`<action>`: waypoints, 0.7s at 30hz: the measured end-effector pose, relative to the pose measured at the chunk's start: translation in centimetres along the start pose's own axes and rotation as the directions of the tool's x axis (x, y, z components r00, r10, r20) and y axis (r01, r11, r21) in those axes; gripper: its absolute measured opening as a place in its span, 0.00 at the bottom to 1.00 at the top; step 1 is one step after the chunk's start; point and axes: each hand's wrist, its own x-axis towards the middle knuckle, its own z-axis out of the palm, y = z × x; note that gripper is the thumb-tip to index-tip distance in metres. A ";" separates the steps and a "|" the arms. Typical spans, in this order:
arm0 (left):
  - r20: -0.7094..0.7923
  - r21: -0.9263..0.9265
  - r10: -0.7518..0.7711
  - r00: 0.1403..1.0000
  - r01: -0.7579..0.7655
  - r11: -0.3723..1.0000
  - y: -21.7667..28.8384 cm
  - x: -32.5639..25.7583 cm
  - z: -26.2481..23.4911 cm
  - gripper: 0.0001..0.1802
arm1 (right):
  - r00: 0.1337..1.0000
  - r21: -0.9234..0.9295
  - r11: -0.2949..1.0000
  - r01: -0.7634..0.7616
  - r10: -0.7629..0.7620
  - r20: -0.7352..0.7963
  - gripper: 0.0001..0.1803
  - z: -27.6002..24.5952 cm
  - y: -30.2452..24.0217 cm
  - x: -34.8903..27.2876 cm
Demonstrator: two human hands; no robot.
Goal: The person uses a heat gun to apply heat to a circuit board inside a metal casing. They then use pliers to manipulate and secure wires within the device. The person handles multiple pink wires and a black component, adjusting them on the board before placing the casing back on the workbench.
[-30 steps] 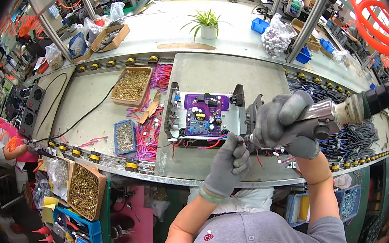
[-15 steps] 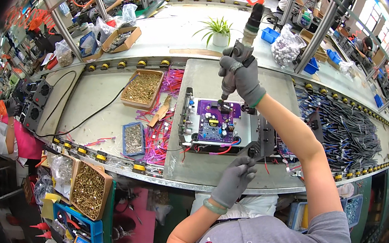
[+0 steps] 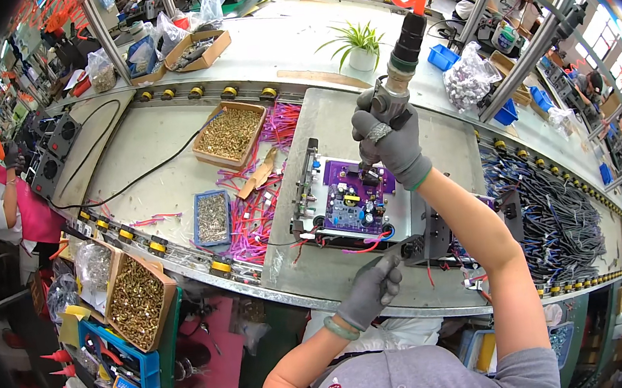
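My right hand [image 3: 390, 136], in a grey glove, grips a hanging electric screwdriver [image 3: 398, 67] held upright, its tip down on the far edge of a purple circuit board [image 3: 350, 201]. The board sits in a metal chassis [image 3: 309, 194] on a grey tray [image 3: 334, 267]. My left hand [image 3: 373, 290], also gloved, rests on the tray's near part, fingertips touching a black metal bracket [image 3: 426, 242] beside the chassis. Red wires trail from under the board.
A cardboard box of brass screws [image 3: 230, 133] and a small blue tray of screws [image 3: 213, 218] lie left, among pink wires [image 3: 253, 215]. Black cable bundles [image 3: 556, 214] lie right. A potted plant [image 3: 360, 45] stands behind. Another person [image 3: 1, 204] stands far left.
My right hand swung the screwdriver from low at the right up over the chassis and set its tip on the board. My left hand stayed by the black bracket.
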 end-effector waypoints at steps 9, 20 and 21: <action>-0.031 0.050 0.092 0.995 -0.091 0.995 -0.4 -0.1 -1.6 0.12 | 0.996 0.075 0.997 0.004 -0.011 0.094 0.15 -1.3 -1.3 -1.6; -0.042 0.085 0.023 0.999 -0.020 0.996 -0.5 0.0 -1.7 0.20 | 0.993 0.127 0.986 0.111 -0.116 0.030 0.13 -1.9 -2.1 -3.2; -0.049 0.092 0.021 0.999 -0.017 0.996 -0.6 0.1 -1.8 0.19 | 0.998 0.357 0.934 -0.007 -0.015 0.059 0.16 -2.0 -3.6 -4.1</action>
